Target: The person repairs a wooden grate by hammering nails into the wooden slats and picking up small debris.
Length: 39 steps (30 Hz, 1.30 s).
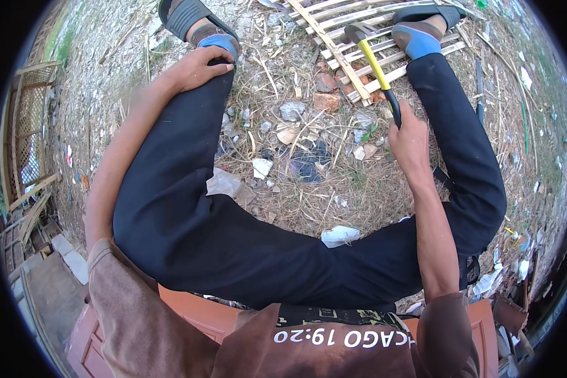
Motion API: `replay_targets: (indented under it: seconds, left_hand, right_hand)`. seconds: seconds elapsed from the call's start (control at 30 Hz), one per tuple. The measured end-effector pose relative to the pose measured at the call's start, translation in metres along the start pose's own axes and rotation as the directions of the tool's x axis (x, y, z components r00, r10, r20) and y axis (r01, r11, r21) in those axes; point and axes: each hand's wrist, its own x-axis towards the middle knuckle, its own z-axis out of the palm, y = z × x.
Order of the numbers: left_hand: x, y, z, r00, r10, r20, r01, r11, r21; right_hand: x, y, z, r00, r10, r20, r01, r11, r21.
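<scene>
My right hand (411, 140) is closed round the black grip of a hammer (374, 64) with a yellow shaft. The hammer's metal head lies above a lattice of pale bamboo strips (341, 62), close to my right foot; whether it touches the strips I cannot tell. Under my right foot, in a dark sandal (429, 14), is the lattice's far right part. My left hand (201, 68) rests on my lower left leg near the trouser cuff, thumb and forefinger apart, with no tool in it.
Stones, brick pieces (327, 102), dry straw and white scraps (340, 236) litter the ground between my legs. I sit on a reddish-brown panelled board (189, 309). A lattice frame (28, 132) stands at the far left. A long dark strip (479, 91) lies beyond my right leg.
</scene>
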Motion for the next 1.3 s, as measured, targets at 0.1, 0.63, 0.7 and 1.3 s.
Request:
replay_targets:
  seconds: [0.1,0.63,0.7,1.3]
  left_hand:
    - [-0.015,-0.022,0.007,1.000,0.018,-0.015,-0.019,0.999,-0.044]
    - [-0.007,-0.008,0.006,0.999,0.024,-0.029,-0.027,0.995,-0.097]
    - [-0.007,-0.011,0.008,0.999,0.028,-0.028,-0.027,1.000,0.010]
    - [-0.007,-0.005,0.004,1.000,-0.013,0.006,0.014,0.995,-0.098]
  right_hand:
    - [0.010,-0.044,-0.029,0.996,-0.017,-0.091,0.032,0.986,0.162]
    - [0.000,-0.002,0.013,0.996,-0.083,-0.027,0.083,0.996,-0.012]
    - [0.006,-0.005,0.003,0.995,-0.083,0.056,0.085,0.996,-0.025]
    - [-0.006,0.015,0.014,0.995,-0.014,0.099,0.021,0.997,-0.077]
